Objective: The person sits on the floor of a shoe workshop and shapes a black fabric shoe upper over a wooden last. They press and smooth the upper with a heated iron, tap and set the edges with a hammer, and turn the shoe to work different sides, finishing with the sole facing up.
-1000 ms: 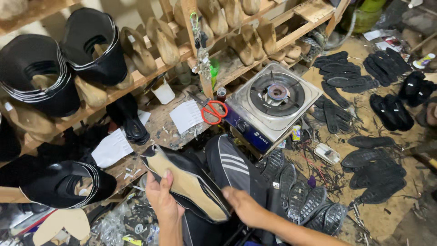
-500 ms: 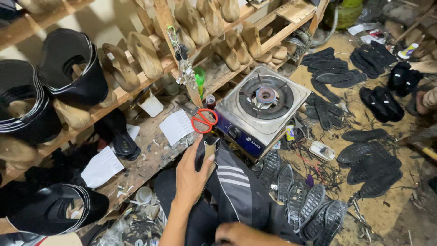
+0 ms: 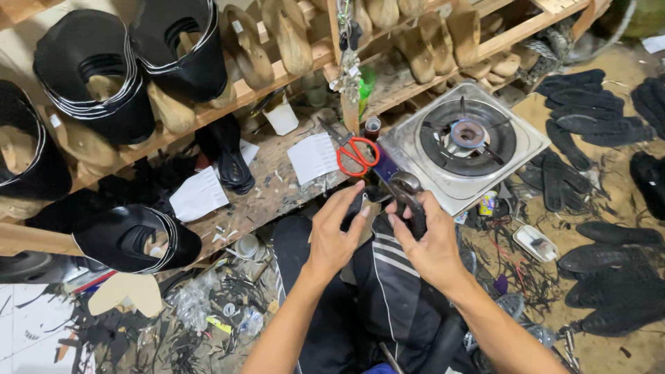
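My right hand (image 3: pixel 433 242) gripped the metal pliers (image 3: pixel 410 197); my left hand (image 3: pixel 336 232) pinched the dark shoe piece (image 3: pixel 360 204) just beside them.

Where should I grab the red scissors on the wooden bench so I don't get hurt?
Take the scissors by their red handle loops, coming from the near side, where the hands are. The loops lie flat on the bench facing that way, while the metal blades point up towards the shelf, away from you. The loops are bare and easy to slip fingers into, though the stove sits close on the right.
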{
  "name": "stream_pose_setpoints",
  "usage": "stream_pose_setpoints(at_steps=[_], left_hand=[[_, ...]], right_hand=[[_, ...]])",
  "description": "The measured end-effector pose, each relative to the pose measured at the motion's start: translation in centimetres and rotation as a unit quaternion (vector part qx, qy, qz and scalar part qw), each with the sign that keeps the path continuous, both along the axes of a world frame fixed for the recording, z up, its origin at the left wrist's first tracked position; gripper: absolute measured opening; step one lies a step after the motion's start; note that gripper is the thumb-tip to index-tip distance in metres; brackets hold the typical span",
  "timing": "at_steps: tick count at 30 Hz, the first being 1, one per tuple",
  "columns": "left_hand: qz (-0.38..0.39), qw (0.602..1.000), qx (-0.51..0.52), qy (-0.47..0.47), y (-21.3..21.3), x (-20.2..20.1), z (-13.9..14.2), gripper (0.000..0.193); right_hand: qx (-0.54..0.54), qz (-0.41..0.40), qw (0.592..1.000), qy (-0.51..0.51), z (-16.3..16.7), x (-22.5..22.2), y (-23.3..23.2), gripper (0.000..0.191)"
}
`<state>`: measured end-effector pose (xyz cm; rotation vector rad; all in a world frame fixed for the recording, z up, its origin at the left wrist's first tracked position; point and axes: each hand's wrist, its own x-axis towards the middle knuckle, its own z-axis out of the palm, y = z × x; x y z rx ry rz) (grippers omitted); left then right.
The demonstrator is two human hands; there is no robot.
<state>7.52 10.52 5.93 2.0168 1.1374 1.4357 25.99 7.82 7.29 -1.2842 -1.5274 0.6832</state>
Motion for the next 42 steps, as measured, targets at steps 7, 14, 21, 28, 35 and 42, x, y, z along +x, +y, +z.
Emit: stream_pose_setpoints(at_steps=[7,14,21,28,35,42], left_hand=[[0.012,0.999,0.016,0.035,-1.4,0.0,-0.7,0.039],[0.021,1.000,-0.004,0.009,-2.8,-0.1,-0.3,0.037],[-0.004,1.000,-0.006,0.002,-2.9,-0.6,-0.1,0.038],[-0.032,0.998,-0.039,-0.026,-2.6,-2.3,0.1,0.038],[-0.039,0.998,-0.038,-0.032,-3.1,-2.1,-0.3,0.036],[-0.016,0.999,0.013,0.048,-2.8,-2.4,-0.1,0.049]], right_hand=[[0.077,-0.040,0.996,-0.032,0.7,-2.6,0.7,0.029],[0.114,-0.054,0.989,-0.072,0.5,-3.6,-0.2,0.025],[0.045,-0.028,0.997,-0.051,0.2,-3.1,0.8,0.023],[-0.307,0.279,0.880,0.232,2.0,2.6,1.8,0.023],[-0.487,0.420,0.732,0.222,2.3,3.2,2.6,0.019],[-0.563,0.394,0.661,0.301,3.4,4.0,4.6,0.023]])
